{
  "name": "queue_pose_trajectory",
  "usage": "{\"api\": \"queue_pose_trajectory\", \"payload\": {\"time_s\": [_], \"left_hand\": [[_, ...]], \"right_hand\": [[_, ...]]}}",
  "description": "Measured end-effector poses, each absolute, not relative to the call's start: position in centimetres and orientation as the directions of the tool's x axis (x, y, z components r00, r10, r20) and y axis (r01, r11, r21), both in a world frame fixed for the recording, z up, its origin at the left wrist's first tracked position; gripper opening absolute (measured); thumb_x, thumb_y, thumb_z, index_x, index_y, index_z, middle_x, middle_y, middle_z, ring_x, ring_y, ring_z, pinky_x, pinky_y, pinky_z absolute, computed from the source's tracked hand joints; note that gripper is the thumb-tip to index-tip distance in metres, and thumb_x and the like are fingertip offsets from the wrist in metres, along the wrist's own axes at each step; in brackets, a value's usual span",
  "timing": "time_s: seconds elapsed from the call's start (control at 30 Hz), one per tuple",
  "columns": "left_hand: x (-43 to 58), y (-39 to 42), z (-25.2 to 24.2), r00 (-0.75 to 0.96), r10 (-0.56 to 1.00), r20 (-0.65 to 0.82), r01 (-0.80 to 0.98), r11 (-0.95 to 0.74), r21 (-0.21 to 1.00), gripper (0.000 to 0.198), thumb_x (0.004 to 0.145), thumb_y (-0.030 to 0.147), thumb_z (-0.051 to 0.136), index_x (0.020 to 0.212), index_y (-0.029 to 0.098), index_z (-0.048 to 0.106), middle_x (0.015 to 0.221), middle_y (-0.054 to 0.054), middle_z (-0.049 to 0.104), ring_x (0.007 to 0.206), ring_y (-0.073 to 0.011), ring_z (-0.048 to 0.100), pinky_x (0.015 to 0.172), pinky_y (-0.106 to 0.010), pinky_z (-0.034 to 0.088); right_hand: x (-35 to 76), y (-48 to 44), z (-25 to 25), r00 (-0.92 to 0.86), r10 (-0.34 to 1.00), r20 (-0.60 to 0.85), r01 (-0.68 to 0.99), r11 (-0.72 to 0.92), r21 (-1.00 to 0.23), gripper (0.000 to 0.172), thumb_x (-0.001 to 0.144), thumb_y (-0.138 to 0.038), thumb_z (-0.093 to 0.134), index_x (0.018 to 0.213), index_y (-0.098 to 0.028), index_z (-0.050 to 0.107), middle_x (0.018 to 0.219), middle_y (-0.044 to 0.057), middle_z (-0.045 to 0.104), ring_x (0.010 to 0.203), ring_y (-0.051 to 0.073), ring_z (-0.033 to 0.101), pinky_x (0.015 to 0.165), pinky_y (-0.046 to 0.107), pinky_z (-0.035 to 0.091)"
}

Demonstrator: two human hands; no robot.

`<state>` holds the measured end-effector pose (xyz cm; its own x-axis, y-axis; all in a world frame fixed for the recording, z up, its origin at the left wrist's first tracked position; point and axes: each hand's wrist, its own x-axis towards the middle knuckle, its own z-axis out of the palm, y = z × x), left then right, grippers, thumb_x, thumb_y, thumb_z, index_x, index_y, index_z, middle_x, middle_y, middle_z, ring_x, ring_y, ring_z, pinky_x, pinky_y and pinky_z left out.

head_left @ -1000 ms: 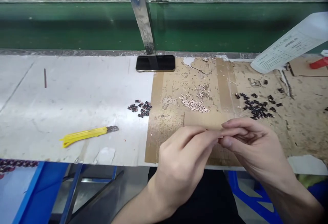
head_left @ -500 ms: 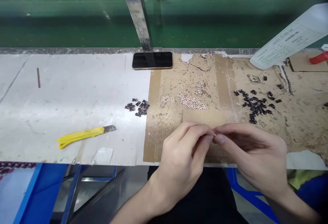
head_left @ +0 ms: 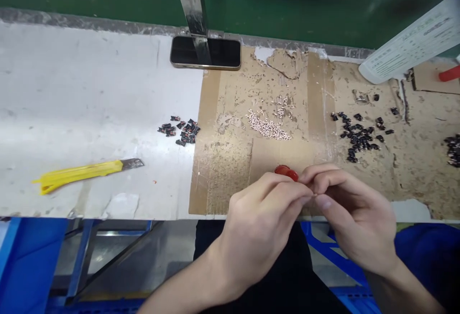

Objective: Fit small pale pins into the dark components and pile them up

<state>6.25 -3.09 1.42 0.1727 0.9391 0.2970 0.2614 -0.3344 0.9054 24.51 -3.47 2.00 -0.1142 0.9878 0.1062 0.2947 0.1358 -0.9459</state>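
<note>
My left hand (head_left: pixel 260 223) and my right hand (head_left: pixel 359 213) meet fingertip to fingertip over the front of the cardboard. Both are closed in a pinch, with a tiny pale speck showing between the tips; what it is I cannot make out. Just behind my left fingers shows a glossy red rounded object (head_left: pixel 286 172), partly covered by them. Beyond it lies a spread of tiny pale-and-dark pieces (head_left: pixel 269 126) on the cardboard sheet (head_left: pixel 230 161). Small black parts (head_left: pixel 359 137) are heaped to the right, and a smaller group of black parts (head_left: pixel 185 131) sits to the left.
A yellow utility knife (head_left: pixel 82 173), blade out, lies at left. The phone (head_left: pixel 204 53) rests at the foot of a metal post (head_left: pixel 192 3). At the back right a white bottle (head_left: pixel 413 41) leans beside a red-tipped item (head_left: pixel 449 73). More black parts (head_left: pixel 453 150) lie far right.
The camera view has tilted down and shifted. The red object now shows behind my left fingers. My right fingers have curled more, and both hands remain pinched together.
</note>
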Motion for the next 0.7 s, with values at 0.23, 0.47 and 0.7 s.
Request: {"api": "queue_pose_trajectory", "payload": {"time_s": [0.23, 0.47, 0.7], "left_hand": [[4.1, -3.0, 0.6, 0.002, 0.981, 0.193, 0.272, -0.186, 0.944, 0.017, 0.096, 0.007, 0.072, 0.105, 0.02, 0.075, 0.1, 0.0, 0.079, 0.088, -0.0109, 0.075, 0.079, -0.02, 0.064], [3.4, -3.0, 0.4, -0.002, 0.985, 0.174, 0.324, -0.165, 0.932, 0.022, 0.098, 0.007, 0.066, 0.109, 0.022, 0.077, 0.104, -0.002, 0.079, 0.094, -0.0144, 0.076, 0.084, -0.025, 0.066], [3.4, -3.0, 0.4, -0.03, 0.991, 0.127, 0.267, -0.114, 0.957, 0.022, 0.096, 0.006, 0.069, 0.111, 0.022, 0.077, 0.104, 0.0, 0.078, 0.092, -0.0116, 0.075, 0.084, -0.02, 0.066]], "right_hand": [[26.5, -3.6, 0.7, -0.177, 0.965, 0.191, 0.704, 0.26, -0.661, 0.014, 0.092, -0.012, 0.07, 0.096, -0.025, 0.066, 0.115, 0.007, 0.072, 0.108, 0.024, 0.07, 0.093, 0.038, 0.057], [25.5, -2.9, 0.7, -0.306, 0.915, 0.265, 0.769, 0.401, -0.498, 0.017, 0.091, -0.009, 0.069, 0.098, -0.023, 0.063, 0.118, 0.011, 0.071, 0.109, 0.026, 0.071, 0.096, 0.041, 0.056], [25.5, -2.8, 0.9, -0.333, 0.904, 0.268, 0.778, 0.424, -0.464, 0.019, 0.089, -0.008, 0.069, 0.098, -0.024, 0.063, 0.119, 0.01, 0.073, 0.108, 0.027, 0.071, 0.095, 0.042, 0.056]]}}
